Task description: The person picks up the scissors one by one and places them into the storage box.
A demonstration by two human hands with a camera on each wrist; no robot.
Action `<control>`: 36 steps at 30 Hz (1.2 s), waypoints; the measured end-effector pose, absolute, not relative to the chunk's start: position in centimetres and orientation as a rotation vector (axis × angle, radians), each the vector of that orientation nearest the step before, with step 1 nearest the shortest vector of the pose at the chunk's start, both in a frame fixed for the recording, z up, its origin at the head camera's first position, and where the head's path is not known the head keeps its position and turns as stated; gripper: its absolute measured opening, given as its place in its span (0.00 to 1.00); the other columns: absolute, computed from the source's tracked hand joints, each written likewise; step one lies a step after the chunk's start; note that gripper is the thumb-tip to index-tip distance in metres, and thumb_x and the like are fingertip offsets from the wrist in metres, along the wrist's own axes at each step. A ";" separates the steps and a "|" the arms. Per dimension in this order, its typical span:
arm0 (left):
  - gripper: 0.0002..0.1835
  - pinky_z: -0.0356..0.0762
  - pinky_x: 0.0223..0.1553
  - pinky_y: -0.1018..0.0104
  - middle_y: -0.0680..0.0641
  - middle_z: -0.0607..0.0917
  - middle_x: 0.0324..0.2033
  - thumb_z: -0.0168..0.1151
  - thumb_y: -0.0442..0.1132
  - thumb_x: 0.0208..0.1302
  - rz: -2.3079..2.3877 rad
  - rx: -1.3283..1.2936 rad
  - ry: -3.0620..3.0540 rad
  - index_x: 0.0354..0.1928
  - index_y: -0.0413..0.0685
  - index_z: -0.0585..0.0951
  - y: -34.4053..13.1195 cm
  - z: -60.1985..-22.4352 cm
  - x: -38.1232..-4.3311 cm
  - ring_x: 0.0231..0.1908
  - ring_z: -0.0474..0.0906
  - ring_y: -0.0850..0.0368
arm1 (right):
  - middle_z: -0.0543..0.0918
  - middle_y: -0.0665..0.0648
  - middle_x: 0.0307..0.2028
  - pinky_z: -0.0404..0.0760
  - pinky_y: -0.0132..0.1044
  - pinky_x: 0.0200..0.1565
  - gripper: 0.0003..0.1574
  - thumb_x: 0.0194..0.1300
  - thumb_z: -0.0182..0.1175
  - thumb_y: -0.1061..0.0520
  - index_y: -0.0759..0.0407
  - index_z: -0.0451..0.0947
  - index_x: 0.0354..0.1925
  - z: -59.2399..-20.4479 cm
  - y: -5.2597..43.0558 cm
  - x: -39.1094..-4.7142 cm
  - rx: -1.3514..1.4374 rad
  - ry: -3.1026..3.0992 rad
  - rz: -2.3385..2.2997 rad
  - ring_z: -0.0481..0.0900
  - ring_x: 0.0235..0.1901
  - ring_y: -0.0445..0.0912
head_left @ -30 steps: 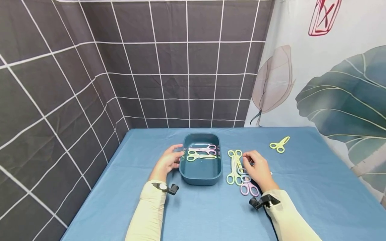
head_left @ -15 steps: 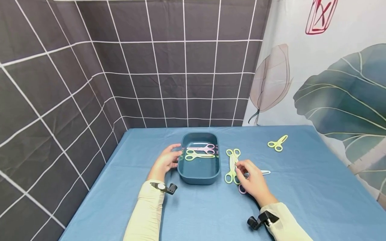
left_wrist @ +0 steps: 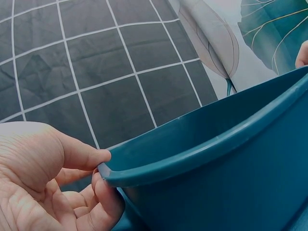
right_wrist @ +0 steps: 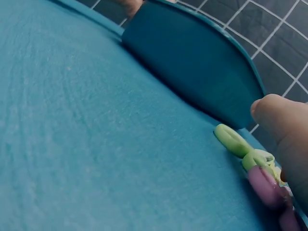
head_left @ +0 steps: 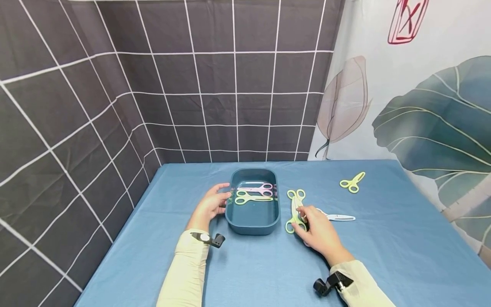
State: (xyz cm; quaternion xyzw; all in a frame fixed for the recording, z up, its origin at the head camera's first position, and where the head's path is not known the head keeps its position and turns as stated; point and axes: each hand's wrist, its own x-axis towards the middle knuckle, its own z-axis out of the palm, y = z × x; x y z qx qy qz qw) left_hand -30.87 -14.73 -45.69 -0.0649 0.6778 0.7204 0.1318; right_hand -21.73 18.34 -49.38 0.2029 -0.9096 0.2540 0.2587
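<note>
In the head view, my left hand (head_left: 209, 209) holds the left side of a dark blue rectangular box (head_left: 253, 229). The left wrist view shows its thumb and fingers pinching the box rim (left_wrist: 192, 156). Inside the box lie pink scissors (head_left: 266, 186) and yellow-green scissors (head_left: 242, 198). To the right of the box, my right hand (head_left: 320, 232) is over a small pile, thumb and fingers spread about pale green scissors (head_left: 294, 213). The right wrist view shows its thumb (right_wrist: 284, 118) above green handles (right_wrist: 233, 140) and a purple handle (right_wrist: 264, 185). Its other fingertips are hidden there.
White-bladed scissors (head_left: 341, 217) stick out to the right from behind my right hand. Farther back on the right lie small yellow scissors (head_left: 353, 183). A blue cloth (head_left: 245, 273) covers the table, with a dark gridded curtain (head_left: 215, 106) behind it.
My right hand has shifted left and slightly toward me onto the green scissors, with thumb and fingers more spread. The white-bladed scissors reach farther right. My left hand stays at the box.
</note>
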 end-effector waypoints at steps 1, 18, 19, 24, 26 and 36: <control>0.24 0.73 0.18 0.68 0.42 0.77 0.35 0.57 0.33 0.61 2.092 -0.188 1.966 0.59 0.55 0.69 -14.7 -45.7 -30.9 0.22 0.70 0.61 | 0.71 0.49 0.28 0.67 0.39 0.32 0.28 0.49 0.67 0.44 0.57 0.73 0.45 -49.3 18.2 -21.7 0.528 -2.489 0.666 0.66 0.28 0.42; 0.24 0.73 0.18 0.68 0.40 0.77 0.38 0.57 0.33 0.62 2.097 -0.199 1.963 0.60 0.55 0.69 -14.6 -45.6 -30.7 0.22 0.70 0.60 | 0.77 0.68 0.39 0.68 0.56 0.45 0.46 0.43 0.67 0.38 0.63 0.67 0.53 -49.7 15.7 -21.5 0.386 -2.556 0.421 0.72 0.42 0.65; 0.24 0.73 0.18 0.68 0.40 0.77 0.38 0.57 0.33 0.61 2.096 -0.200 1.962 0.60 0.55 0.69 -14.6 -45.5 -30.7 0.22 0.70 0.60 | 0.77 0.68 0.40 0.68 0.56 0.47 0.44 0.44 0.66 0.39 0.63 0.67 0.53 -49.7 15.6 -21.5 0.386 -2.558 0.433 0.72 0.43 0.66; 0.24 0.72 0.18 0.68 0.42 0.77 0.35 0.57 0.33 0.62 2.097 -0.199 1.954 0.60 0.55 0.69 -14.6 -45.4 -30.7 0.22 0.70 0.60 | 0.77 0.66 0.37 0.68 0.53 0.46 0.40 0.44 0.65 0.43 0.64 0.68 0.50 -49.8 15.5 -21.7 0.382 -2.562 0.448 0.72 0.40 0.64; 0.24 0.73 0.18 0.68 0.43 0.77 0.34 0.56 0.33 0.62 2.093 -0.189 1.960 0.60 0.55 0.69 -14.6 -45.4 -30.7 0.22 0.70 0.60 | 0.76 0.63 0.34 0.69 0.52 0.42 0.38 0.43 0.64 0.42 0.64 0.69 0.48 -49.8 15.5 -21.7 0.372 -2.558 0.437 0.72 0.37 0.61; 0.24 0.73 0.18 0.67 0.41 0.77 0.36 0.57 0.34 0.62 2.079 -0.190 1.989 0.60 0.56 0.69 -14.6 -45.5 -30.6 0.23 0.71 0.60 | 0.73 0.60 0.30 0.69 0.48 0.34 0.32 0.38 0.63 0.48 0.61 0.69 0.43 -49.6 15.5 -21.6 0.309 -2.530 0.557 0.68 0.32 0.58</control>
